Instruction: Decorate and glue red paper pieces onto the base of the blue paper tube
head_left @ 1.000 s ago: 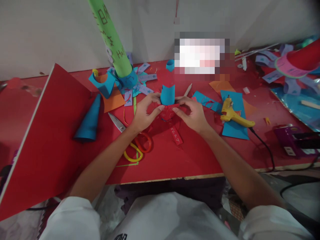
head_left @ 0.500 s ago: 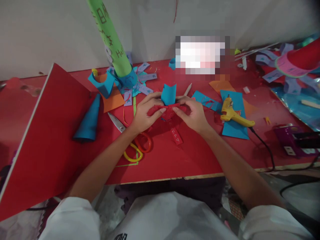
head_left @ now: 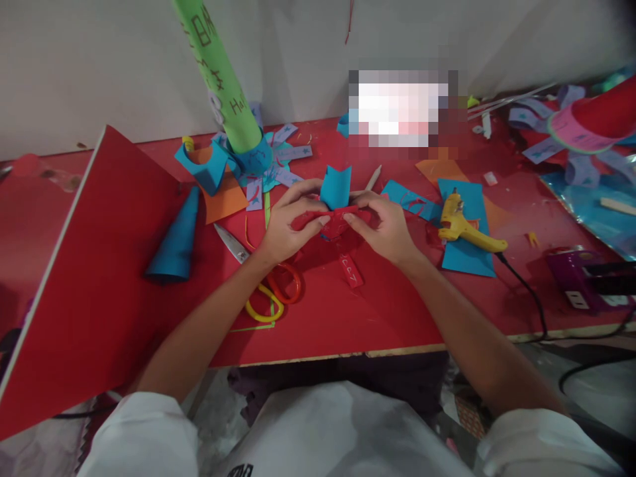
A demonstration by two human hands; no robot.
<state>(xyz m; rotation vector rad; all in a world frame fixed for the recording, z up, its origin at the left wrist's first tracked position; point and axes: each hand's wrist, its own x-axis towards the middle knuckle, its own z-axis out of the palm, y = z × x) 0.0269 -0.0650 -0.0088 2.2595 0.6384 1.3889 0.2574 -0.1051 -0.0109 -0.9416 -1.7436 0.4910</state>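
Between my two hands is a red paper piece [head_left: 338, 224] with a blue paper tab [head_left: 336, 188] standing up from it. My left hand [head_left: 294, 224] pinches its left side, thumb in front and fingers behind. On the right side, my right hand [head_left: 381, 224] grips it the same way. Below the piece lies a red paper strip [head_left: 352, 269] with white writing. Scissors [head_left: 268, 295] with red and yellow handles rest under my left forearm. A yellow glue gun [head_left: 467, 228] lies on blue paper [head_left: 467, 264] to the right of my right hand.
A green paper tube [head_left: 226, 79] stands behind my left hand. Left of the scissors is a blue paper cone [head_left: 176, 238], beside a leaning red board [head_left: 94, 265]. A purple box [head_left: 571, 281] with a cable sits at the right. The red table [head_left: 318, 324] ends near my body.
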